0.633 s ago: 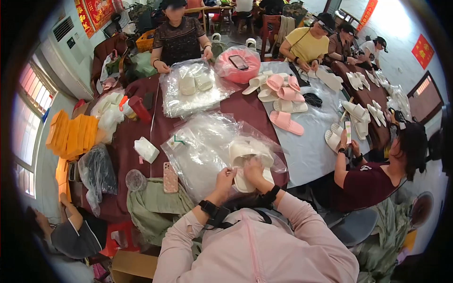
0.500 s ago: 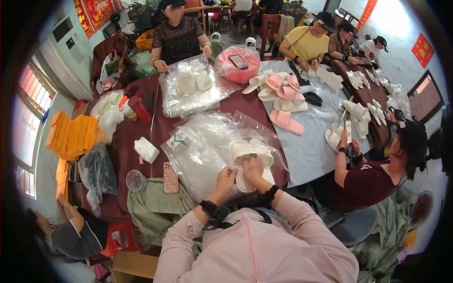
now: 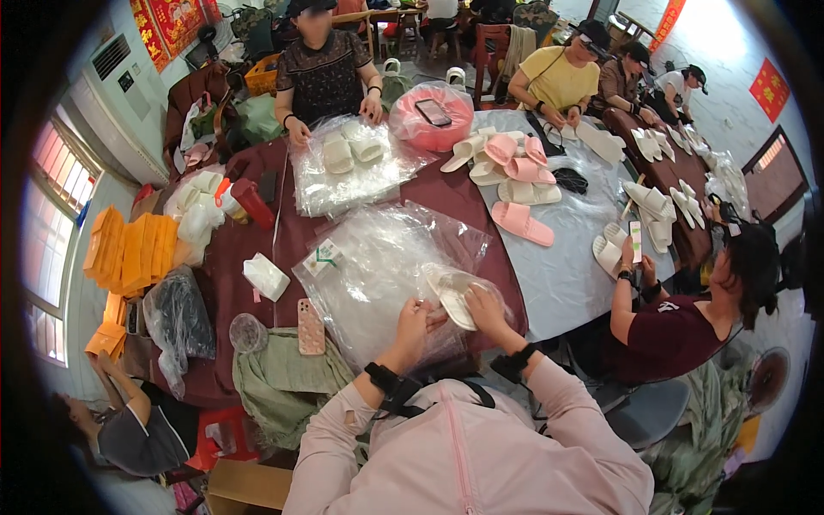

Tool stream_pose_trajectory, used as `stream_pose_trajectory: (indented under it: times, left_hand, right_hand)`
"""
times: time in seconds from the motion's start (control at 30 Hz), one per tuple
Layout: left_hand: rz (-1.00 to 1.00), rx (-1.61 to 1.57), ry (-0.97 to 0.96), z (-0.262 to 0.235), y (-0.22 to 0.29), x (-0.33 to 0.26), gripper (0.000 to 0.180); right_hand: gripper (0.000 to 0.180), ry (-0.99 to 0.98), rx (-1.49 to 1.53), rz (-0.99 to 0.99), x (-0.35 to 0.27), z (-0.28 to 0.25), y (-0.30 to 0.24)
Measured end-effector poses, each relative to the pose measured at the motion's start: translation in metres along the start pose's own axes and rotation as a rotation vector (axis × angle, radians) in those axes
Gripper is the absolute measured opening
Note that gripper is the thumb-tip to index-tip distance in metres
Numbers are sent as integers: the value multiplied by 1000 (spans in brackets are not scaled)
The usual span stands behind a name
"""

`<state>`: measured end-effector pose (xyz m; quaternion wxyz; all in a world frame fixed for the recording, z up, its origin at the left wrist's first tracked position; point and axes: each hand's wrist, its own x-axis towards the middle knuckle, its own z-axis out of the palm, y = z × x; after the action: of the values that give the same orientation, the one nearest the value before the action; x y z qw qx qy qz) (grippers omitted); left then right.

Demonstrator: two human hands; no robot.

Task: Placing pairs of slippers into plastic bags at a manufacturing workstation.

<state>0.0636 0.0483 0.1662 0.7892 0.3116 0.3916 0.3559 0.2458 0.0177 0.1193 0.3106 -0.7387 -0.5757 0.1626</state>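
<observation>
In front of me, white slippers (image 3: 451,294) are tilted up on edge, with clear film around their far and right sides. My right hand (image 3: 487,311) is closed around their right side. Close by on the left, my left hand (image 3: 415,330) is closed, its fingertips at the edge of a clear plastic bag (image 3: 445,336) just below the slippers. Its exact grip is partly hidden. Flat clear bags (image 3: 369,270) lie in a pile under and beyond both hands, a label (image 3: 324,257) on the left corner. How many slippers I hold is hard to make out.
A patterned phone (image 3: 311,326), a clear cup (image 3: 248,331) and a tissue pack (image 3: 266,275) lie to the left. Pink slippers (image 3: 522,223) and white ones are heaped at the right. Across the table, a person (image 3: 330,81) handles bagged slippers (image 3: 352,146). Another person (image 3: 687,322) sits at right, holding a phone.
The white slippers, earlier lying flat with their straps up, are now lifted and turned on edge. My right hand has shifted right, from inside the slippers to their right side.
</observation>
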Motion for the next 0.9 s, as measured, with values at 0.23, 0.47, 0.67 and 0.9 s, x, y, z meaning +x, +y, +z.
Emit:
stream_pose_trajectory:
  times: [0.23,0.47,0.67,0.9]
  left_hand:
    - [17,-172,46,-18,3,18,15]
    - [6,-179,32,-8,19,27,17]
    - [63,125,-23,6,99,14,18]
    - [389,126,-107,22,142,-5,17]
  right_hand:
    - [36,63,17,27,-27,-58,-1]
    - [38,-322,-125,155,-18,-46,32]
    - [33,170,382,213,45,-128,2]
    - [30,366,565,-161,59,-210,-56]
